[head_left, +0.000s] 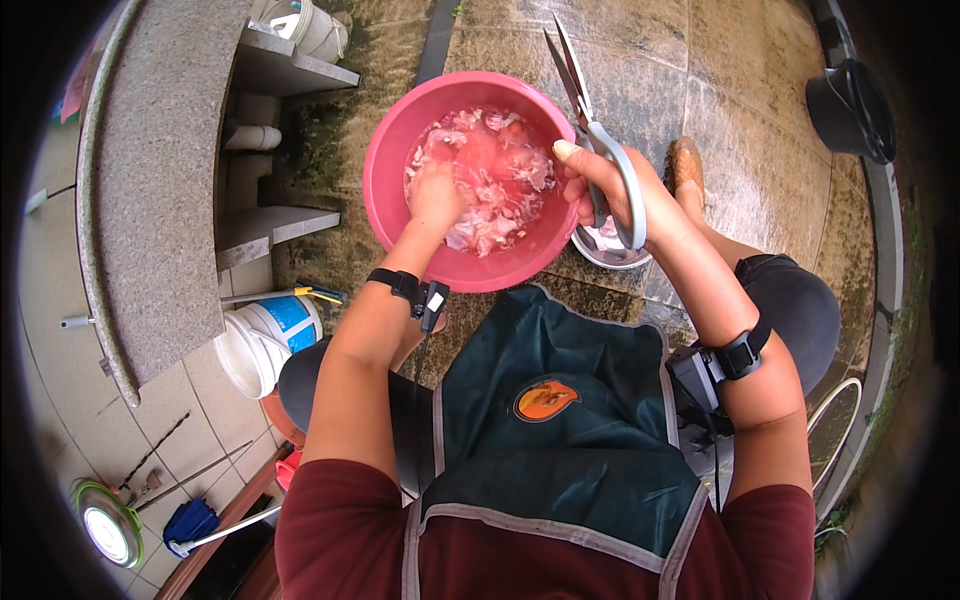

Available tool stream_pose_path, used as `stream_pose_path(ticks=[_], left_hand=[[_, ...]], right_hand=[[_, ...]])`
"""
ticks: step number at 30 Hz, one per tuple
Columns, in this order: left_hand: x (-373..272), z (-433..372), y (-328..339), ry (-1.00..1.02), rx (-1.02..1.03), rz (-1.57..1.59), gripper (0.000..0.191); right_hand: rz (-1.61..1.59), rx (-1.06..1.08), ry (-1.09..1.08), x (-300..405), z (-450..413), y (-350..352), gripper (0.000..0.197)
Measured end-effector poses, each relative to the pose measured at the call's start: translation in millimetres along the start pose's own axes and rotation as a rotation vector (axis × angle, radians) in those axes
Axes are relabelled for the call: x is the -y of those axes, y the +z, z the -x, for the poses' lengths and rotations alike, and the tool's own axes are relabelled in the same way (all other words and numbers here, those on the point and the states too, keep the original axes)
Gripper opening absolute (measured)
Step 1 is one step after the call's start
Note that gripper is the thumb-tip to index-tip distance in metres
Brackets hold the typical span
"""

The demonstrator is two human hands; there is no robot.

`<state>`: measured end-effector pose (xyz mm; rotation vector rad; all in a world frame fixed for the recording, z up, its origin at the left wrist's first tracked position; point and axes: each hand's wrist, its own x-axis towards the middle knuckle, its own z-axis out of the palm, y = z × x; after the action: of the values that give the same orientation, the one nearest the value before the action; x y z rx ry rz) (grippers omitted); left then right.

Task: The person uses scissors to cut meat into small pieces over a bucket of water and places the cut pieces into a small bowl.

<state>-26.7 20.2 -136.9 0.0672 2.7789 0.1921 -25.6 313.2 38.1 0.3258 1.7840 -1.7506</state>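
Note:
A pink plastic basin (381,214) stands on the wet paving before me, filled with reddish water and many pieces of raw meat (487,229). Inside it, on the left side, is my left hand (436,193); its fingers dip among the meat and are hidden, so any grip there does not show. At the basin's right rim my right hand (619,184) grips a pair of scissors (574,79) by the grey handles, blades pointing up and away from me, slightly apart. Below that hand sits a metal bowl (619,259) with pale pieces in it, partly covered by the hand and scissors.
Left of the basin is a stone counter (161,180) with slab shelves (281,225) beneath. A white bucket (251,352) stands near my left knee, a black bucket (851,112) at far right. A pale hose (844,427) curves behind my right leg.

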Motion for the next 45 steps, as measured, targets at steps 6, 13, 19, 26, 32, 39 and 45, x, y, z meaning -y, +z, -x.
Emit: stream_pose_path(ticks=[6, 13, 19, 26, 32, 39, 45], left_hand=[[-45.7, 5.4, 43.0, 0.171, -0.088, 0.491, 0.017], [-21.6, -45.4, 73.7, -0.183, -0.116, 0.377, 0.044], [-52.3, -41.8, 55.9, -0.318, -0.176, 0.273, 0.056], [16.9, -60.9, 59.6, -0.377, 0.105, 0.785, 0.034], [11.4, -24.6, -7.6, -0.401, 0.392, 1.669, 0.033], [-7.9, 51.3, -113.8, -0.124, 0.595, 1.851, 0.043], [-45.8, 107.3, -162.8, 0.161, 0.384, 1.445, 0.038]], right_hand=[[0.017, 0.013, 0.019, -0.8, -0.5, -3.8, 0.052], [-0.063, 0.021, 0.048, -1.1, -6.9, 6.0, 0.048], [-0.046, -0.003, 0.103, -10.2, -13.2, 3.8, 0.047], [0.011, 0.025, 0.119, -8.2, -14.4, 13.1, 0.049], [0.112, 0.037, 0.119, -4.5, -9.3, 16.6, 0.047], [-0.027, 0.094, 0.161, -13.8, -18.9, 35.9, 0.044], [-0.516, 0.106, -0.003, -0.7, -22.1, 49.3, 0.036]])
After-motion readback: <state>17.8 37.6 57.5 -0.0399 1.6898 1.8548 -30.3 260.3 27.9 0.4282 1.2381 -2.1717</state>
